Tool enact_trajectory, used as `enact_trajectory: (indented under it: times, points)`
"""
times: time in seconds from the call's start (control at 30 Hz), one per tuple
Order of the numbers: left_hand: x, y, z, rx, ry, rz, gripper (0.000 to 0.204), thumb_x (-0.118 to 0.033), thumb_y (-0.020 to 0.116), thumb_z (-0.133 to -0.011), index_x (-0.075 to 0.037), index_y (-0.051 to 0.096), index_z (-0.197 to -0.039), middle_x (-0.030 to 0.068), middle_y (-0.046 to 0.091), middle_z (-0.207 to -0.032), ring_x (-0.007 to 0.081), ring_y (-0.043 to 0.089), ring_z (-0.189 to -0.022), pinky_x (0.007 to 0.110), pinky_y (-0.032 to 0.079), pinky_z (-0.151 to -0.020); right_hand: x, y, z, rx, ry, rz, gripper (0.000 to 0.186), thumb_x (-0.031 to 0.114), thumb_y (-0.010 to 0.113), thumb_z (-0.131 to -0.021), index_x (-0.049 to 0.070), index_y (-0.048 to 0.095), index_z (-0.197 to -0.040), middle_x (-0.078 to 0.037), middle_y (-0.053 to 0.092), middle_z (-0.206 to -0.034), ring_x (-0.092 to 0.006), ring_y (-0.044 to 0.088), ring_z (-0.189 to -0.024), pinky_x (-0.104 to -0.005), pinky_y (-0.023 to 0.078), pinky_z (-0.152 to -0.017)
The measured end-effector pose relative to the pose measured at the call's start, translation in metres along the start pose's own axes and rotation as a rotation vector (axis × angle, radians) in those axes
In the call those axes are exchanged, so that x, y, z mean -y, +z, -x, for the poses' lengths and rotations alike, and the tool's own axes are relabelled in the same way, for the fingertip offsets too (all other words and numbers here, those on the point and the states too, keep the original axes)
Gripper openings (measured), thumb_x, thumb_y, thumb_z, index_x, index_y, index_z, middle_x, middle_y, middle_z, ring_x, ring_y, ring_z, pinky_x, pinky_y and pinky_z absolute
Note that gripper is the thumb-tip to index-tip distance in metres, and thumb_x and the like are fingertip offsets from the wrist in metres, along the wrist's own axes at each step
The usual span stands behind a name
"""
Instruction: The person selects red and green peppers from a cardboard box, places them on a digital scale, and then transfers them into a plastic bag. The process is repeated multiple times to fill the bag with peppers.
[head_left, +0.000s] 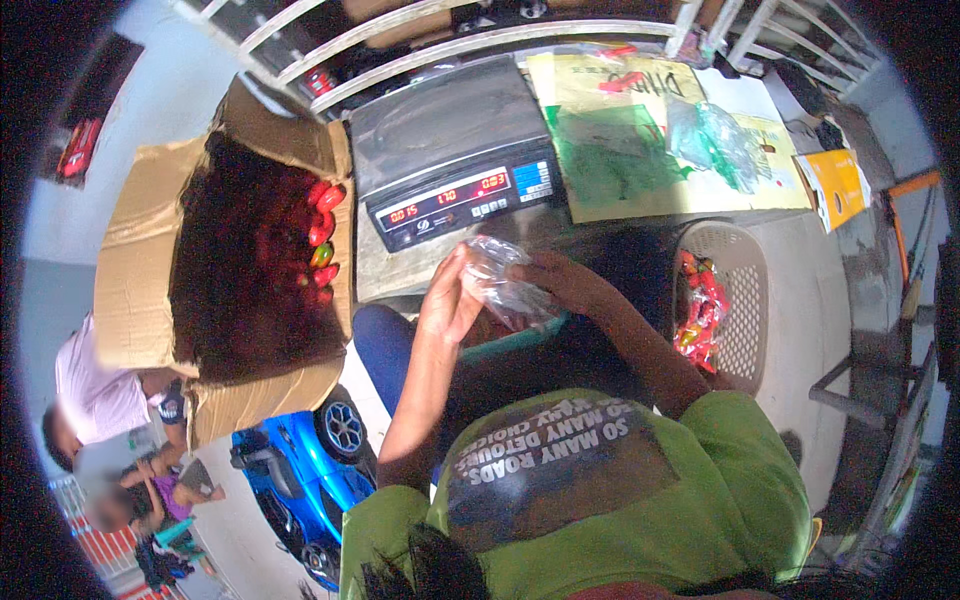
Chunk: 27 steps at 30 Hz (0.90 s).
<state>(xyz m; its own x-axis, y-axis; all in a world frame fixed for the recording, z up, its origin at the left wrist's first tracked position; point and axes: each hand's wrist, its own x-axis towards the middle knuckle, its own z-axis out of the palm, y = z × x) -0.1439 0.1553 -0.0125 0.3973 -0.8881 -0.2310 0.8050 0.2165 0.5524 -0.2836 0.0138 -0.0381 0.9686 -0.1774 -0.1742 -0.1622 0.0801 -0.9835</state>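
A crumpled clear plastic bag [497, 270] is held up between my two hands, just in front of the scale. My left hand [451, 297] grips its left side, palm turned partly up. On the other side, the fingers of my right hand [566, 281] close on the bag. Beneath it, a teal edge [520, 343] shows over my lap with something reddish by it; the rest is hidden. To the left, a cardboard box [140, 255] stands open with red peppers [322, 228] and a greenish one inside, much of it in shadow.
A digital scale [450, 150] with a lit display sits ahead, beside yellow sheets with green plastic bags [620, 155]. On the right, a beige basket [740, 300] holds bagged red peppers [702, 310]. A blue toy car [305, 480] stands at lower left, with two people beyond it.
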Motion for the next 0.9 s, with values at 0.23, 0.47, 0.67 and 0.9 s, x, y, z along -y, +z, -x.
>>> enact_trajectory:
  times: [0.23,0.47,0.67,0.9]
  points:
    - [-0.010,-0.004,0.021,0.004,-0.322,-0.562,0.031,-0.027,0.061,-0.088,-0.004,0.055,-0.108,-0.0017,0.059,-0.083,0.0052,0.053,-0.064,0.020,0.042,-0.053,-0.019,-0.023,-0.020,-0.300,-0.364,-0.069,0.033,0.032,0.048,-0.092,0.001,0.055,-0.099,-0.012,0.060,-0.082,-0.0245,0.059,-0.077,-0.0385,0.047,-0.075]
    - [-0.023,-0.009,0.009,0.151,0.030,-0.055,0.018,-0.019,0.054,-0.092,-0.007,0.055,-0.105,-0.0004,0.057,-0.086,0.0087,0.054,-0.077,0.024,0.046,-0.066,0.000,-0.010,-0.012,0.035,-0.040,0.013,0.022,0.024,0.057,-0.088,0.003,0.055,-0.098,-0.007,0.058,-0.090,-0.0172,0.056,-0.084,-0.0334,0.047,-0.078]
    - [-0.019,-0.028,0.025,0.150,-0.204,-0.438,0.017,-0.028,0.056,-0.092,-0.011,0.053,-0.089,-0.0061,0.048,-0.074,0.0034,0.045,-0.065,0.021,0.039,-0.057,-0.002,-0.014,-0.008,-0.151,-0.240,0.571,0.025,0.025,0.058,-0.086,0.006,0.059,-0.102,-0.011,0.059,-0.099,-0.0283,0.056,-0.094,-0.0382,0.044,-0.087]
    - [-0.065,-0.054,0.011,-0.022,0.153,-1.001,0.010,-0.016,0.056,-0.089,-0.008,0.059,-0.092,0.0010,0.059,-0.093,0.0127,0.055,-0.085,0.028,0.043,-0.081,-0.033,-0.015,-0.016,0.134,0.006,0.414,0.024,0.028,0.054,-0.087,0.005,0.060,-0.090,-0.011,0.060,-0.090,-0.0273,0.056,-0.087,-0.0386,0.043,-0.079]
